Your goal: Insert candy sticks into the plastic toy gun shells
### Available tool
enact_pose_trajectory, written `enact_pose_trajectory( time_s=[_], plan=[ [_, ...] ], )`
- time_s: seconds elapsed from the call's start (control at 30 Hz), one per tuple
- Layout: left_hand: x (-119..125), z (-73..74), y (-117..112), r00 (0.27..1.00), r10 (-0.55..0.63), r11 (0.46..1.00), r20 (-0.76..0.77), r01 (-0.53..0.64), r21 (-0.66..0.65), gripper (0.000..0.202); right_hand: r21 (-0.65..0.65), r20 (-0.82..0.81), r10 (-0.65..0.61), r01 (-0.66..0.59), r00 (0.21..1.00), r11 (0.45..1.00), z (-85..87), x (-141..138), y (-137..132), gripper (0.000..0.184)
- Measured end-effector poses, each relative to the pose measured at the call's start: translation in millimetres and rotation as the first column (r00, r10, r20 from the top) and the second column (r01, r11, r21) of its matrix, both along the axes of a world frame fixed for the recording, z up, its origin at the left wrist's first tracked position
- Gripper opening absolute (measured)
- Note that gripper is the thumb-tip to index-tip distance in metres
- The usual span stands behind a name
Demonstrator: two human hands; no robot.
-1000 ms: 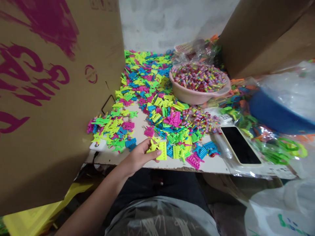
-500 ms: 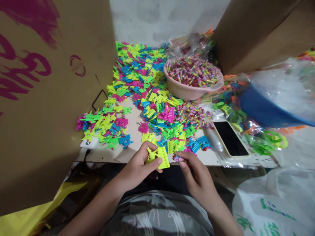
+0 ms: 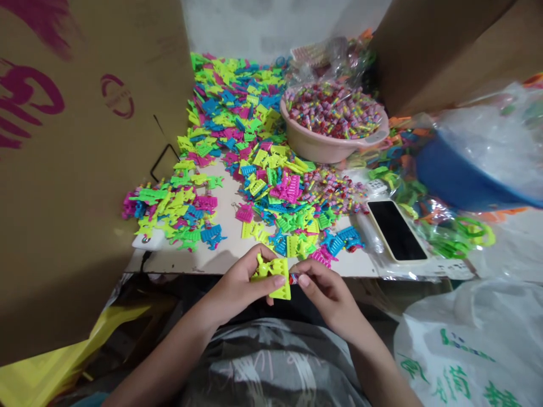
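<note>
Pinching, in the left grip (image 3: 241, 287), a yellow plastic piece (image 3: 281, 290) by the front edge of the table (image 3: 226, 198); close on its right, holding a small, mostly hidden reddish piece (image 3: 293, 278) in the right grip (image 3: 330, 293).

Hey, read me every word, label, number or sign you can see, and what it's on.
Nothing reads clearly enough to quote.
Left box: magenta letters, cut off at the picture's edge.
Left box: ring-shaped sign, too blurred.
White bag: green characters, too blurred.
Grey garment: pale marks, unreadable.
White item above phone: dark marks, too small.
</note>
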State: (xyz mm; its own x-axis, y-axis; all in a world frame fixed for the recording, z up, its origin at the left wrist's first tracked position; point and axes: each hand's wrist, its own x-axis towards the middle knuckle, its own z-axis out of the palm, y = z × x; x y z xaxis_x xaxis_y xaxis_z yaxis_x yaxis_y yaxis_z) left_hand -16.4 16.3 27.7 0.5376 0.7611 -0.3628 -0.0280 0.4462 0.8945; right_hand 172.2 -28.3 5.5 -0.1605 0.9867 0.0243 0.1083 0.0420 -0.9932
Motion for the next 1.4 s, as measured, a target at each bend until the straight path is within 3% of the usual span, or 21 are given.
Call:
enact_pose_trajectory(
  time_s=[0.2,0.37,0.53,0.67,0.77,0.9,0.97,1.03,1.1,1.17,1.23,1.3,1.4],
  plan=[
    [-7,0.4,3,0.985,-0.146,0.981,-0.093,0.156,0.116,0.042,-0.024,0.047,0.107,-0.106,0.993,0.994,-0.6,2,-1,0.036],
    [-10,-8.0,5,0.971,-0.192,0.96,-0.145,0.216,0.177,0.039,0.055,0.162,0.098,-0.108,0.982,0.993,-7.3,-6,-6,0.029],
    [-12,-21.7,0,0.973,-0.073,0.942,-0.217,0.139,0.306,0.031,0.132,0.306,0.009,-0.052,0.952,0.99,-14.5,-14,-11,0.021],
    [-15,-38.3,-7,0.967,-0.121,0.964,-0.222,0.168,0.207,0.033,0.157,0.457,-0.015,-0.064,0.889,0.986,-22.7,-19,-13,0.017],
    [-14,-47.9,-12,0.955,-0.031,0.956,-0.295,0.115,0.271,0.031,0.149,0.521,-0.036,-0.049,0.853,0.988,-28.3,-23,-14,0.016],
    [-15,-42.4,-5,0.936,-0.014,0.944,-0.352,0.128,0.303,0.027,0.127,0.426,0.0,-0.06,0.905,0.99,-29.9,-12,-6,0.02],
    [-24,-31.1,7,0.899,0.088,0.924,-0.43,0.087,0.371,0.027,0.221,0.439,-0.136,0.04,0.888,0.975,-31.2,10,5,0.024],
    [-41,-17.2,26,0.806,0.324,0.841,-0.495,-0.007,0.54,0.027,0.356,0.554,-0.369,0.188,0.746,0.915,-33.7,42,21,0.028],
    [-64,-3.8,48,0.658,0.587,0.651,-0.471,-0.038,0.758,0.027,0.43,0.734,-0.51,0.275,0.447,0.86,-35.8,77,39,0.027],
    [-89,6.5,70,0.538,0.736,0.449,-0.411,0.065,0.891,0.028,0.427,0.856,-0.492,0.32,0.158,0.846,-36.9,108,56,0.029],
    [-112,12.5,91,0.412,0.825,0.353,-0.387,0.16,0.922,0.034,0.407,0.898,-0.44,0.32,0.033,0.855,-36.7,128,72,0.032],
    [-129,13.8,109,0.258,0.888,0.338,-0.381,0.198,0.92,0.036,0.392,0.911,-0.412,0.269,0.02,0.88,-35.9,139,85,0.033],
    [-146,10.3,126,0.139,0.89,0.413,-0.435,0.163,0.896,0.034,0.373,0.926,-0.379,0.167,0.003,0.913,-34.1,143,99,0.032]
  ],
)
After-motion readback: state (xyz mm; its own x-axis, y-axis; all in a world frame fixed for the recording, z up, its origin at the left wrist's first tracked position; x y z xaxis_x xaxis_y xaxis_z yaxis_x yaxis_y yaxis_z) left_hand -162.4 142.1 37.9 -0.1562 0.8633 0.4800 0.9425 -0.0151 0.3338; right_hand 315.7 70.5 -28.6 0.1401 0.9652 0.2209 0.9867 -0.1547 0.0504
